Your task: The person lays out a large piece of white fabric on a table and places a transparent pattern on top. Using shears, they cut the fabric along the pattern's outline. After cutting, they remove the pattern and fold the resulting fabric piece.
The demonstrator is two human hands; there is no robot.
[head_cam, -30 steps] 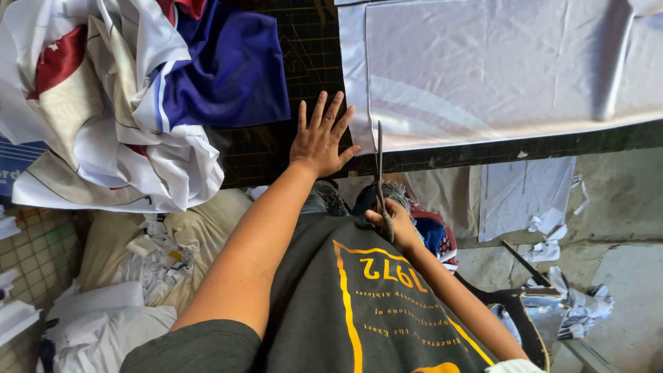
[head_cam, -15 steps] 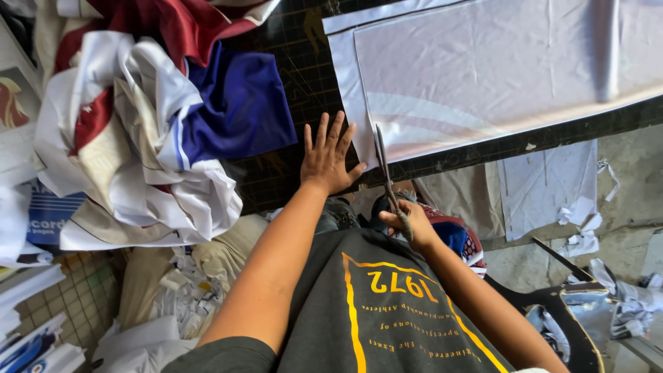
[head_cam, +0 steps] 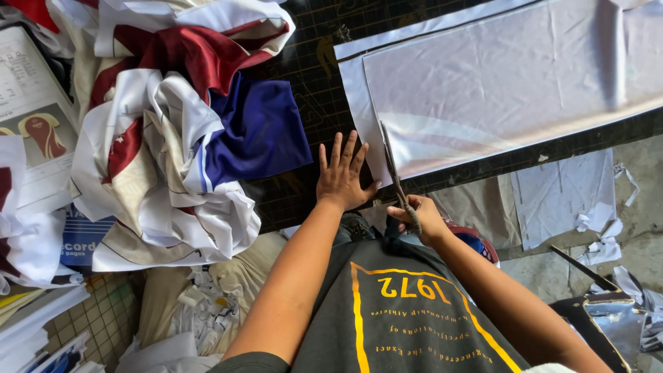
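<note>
White fabric sheet (head_cam: 511,83), thin and slightly glossy, lies flat on the dark gridded cutting mat (head_cam: 311,90), its near edge along the table edge. Head view: my left hand (head_cam: 342,174) is spread flat, fingers fanned, palm pressing the sheet's left margin against the mat so the cloth cannot creep. My right hand (head_cam: 420,220) is closed around the handles of the scissors (head_cam: 392,166); the blades point away from me and sit at the sheet's near edge, just beside my left thumb. Whether the blades are parted I cannot tell. Left of the mat, a heap of red, white and blue printed fabric (head_cam: 179,131). Further left, a white printed paper sheet (head_cam: 31,97) with a garment drawing, and below it a blue box (head_cam: 83,238) partly buried.
</note>
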